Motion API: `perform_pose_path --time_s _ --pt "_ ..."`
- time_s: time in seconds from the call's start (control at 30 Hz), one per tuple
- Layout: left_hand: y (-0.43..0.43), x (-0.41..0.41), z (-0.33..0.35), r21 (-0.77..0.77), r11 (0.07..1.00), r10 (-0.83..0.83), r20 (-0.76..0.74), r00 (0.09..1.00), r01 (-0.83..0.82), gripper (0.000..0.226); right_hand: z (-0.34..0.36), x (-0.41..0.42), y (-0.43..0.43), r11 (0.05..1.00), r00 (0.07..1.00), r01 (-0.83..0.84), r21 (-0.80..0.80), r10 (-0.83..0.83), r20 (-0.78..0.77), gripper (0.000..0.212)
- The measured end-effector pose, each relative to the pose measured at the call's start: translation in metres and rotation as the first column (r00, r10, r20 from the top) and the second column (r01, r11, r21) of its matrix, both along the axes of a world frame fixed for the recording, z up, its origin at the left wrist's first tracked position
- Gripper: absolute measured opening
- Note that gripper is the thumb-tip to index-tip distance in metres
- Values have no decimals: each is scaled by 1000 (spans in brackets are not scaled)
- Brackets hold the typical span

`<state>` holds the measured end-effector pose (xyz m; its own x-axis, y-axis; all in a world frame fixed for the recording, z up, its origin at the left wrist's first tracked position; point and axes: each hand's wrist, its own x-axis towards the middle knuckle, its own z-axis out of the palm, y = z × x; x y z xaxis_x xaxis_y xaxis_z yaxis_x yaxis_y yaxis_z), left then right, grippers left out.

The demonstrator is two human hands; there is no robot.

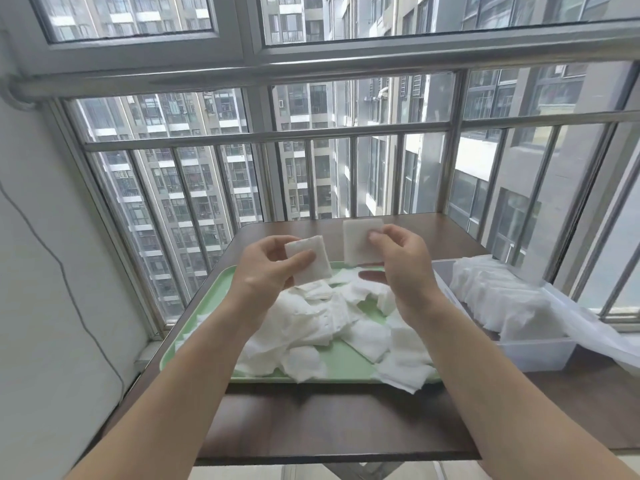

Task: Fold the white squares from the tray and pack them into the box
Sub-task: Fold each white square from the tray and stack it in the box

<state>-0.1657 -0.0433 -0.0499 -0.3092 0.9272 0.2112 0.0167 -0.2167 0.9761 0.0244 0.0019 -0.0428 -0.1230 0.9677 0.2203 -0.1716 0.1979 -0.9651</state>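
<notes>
While raised above tray (202,308), white square (311,263), seemingly folded, is pinched by left hand (266,271), second square (360,239) by right hand (403,263). Loose squares (311,327) are heaped on tray; box (533,355), just right of tray, is packed with more.

Bare table (329,420) lies before the tray (207,296); box (533,351) blocks right.
</notes>
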Motion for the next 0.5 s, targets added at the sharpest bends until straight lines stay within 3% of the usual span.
perform_pose_path --time_s 0.07,0.13,0.23,0.5 --pt "-2 3 1 -20 999 -29 64 998 30 28 6 3 -1 998 999 -35 46 36 -28 13" --pt "-4 8 3 -25 998 -61 97 993 63 28 9 4 -5 983 984 -174 53 175 -18 12" --pt "-7 16 5 -17 995 -100 128 987 103 34 10 3 -10 943 941 -331 23 328 88 26" --pt "-18 21 12 -6 992 -124 125 984 126 9 15 -3 -18 960 943 -281 -9 278 181 28"
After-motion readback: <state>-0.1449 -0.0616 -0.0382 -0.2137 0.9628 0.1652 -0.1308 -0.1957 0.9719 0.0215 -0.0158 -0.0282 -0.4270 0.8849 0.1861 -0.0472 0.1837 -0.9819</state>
